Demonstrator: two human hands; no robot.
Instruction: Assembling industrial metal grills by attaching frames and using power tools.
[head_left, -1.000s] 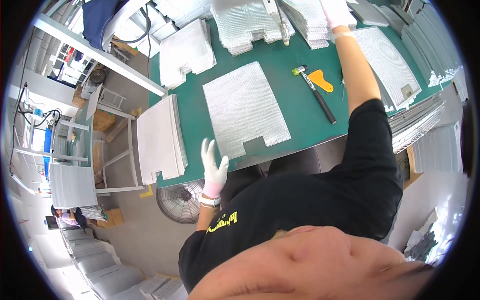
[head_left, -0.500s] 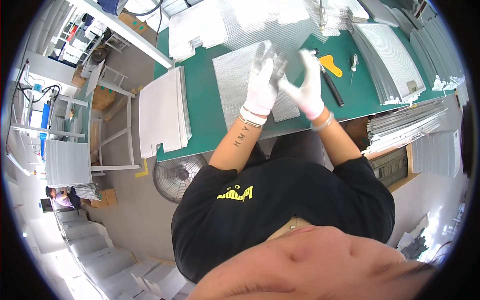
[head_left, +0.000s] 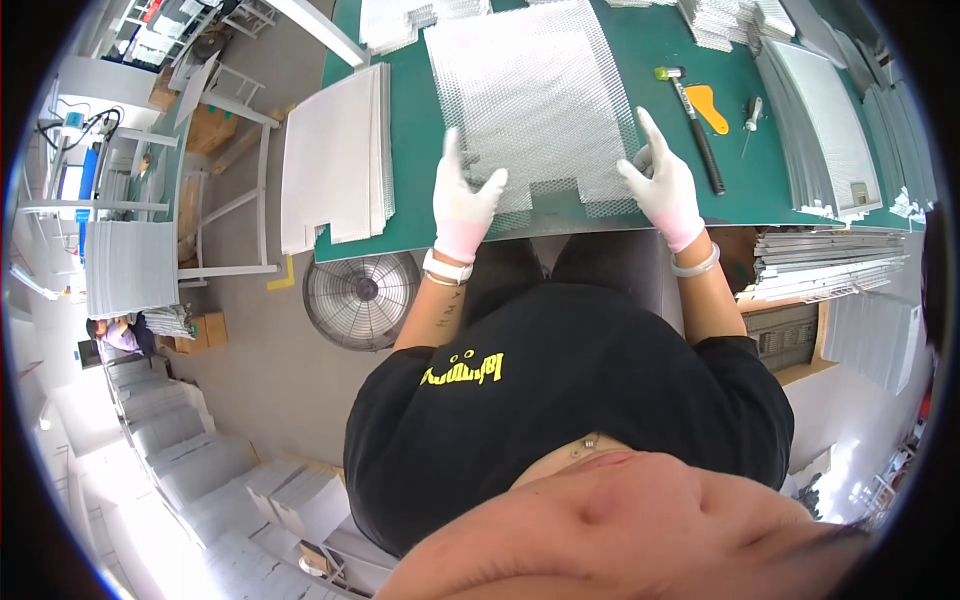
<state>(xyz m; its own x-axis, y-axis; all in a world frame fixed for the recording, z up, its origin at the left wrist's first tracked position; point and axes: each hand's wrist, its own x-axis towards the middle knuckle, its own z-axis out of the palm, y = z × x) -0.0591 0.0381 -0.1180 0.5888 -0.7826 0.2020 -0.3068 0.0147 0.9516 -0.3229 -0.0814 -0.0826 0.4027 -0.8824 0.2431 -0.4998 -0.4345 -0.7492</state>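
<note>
A silver mesh sheet (head_left: 530, 100) with a notched near edge lies on the green table in front of me. At its near left side is my left hand (head_left: 465, 200), in a white glove with a pink cuff, its fingers stretched out and thumb apart. Beside the sheet's near right edge, my right hand (head_left: 665, 190), gloved alike, also has its fingers spread. The palms face each other across the sheet. Some fingertips are hidden, and I cannot tell whether either hand touches the mesh.
On the table's right are a hammer (head_left: 695, 130), a yellow scraper (head_left: 708, 108), a screwdriver (head_left: 752, 120) and stacked framed mesh panels (head_left: 820, 130). White notched sheets (head_left: 335, 160) are piled at left. More mesh (head_left: 720, 22) sits at the back. A floor fan (head_left: 362, 298) stands below the table's front edge.
My hands were close together over the mesh and have moved apart to its two sides. The mesh sheet between them now shows more fully. The whole view has shifted.
</note>
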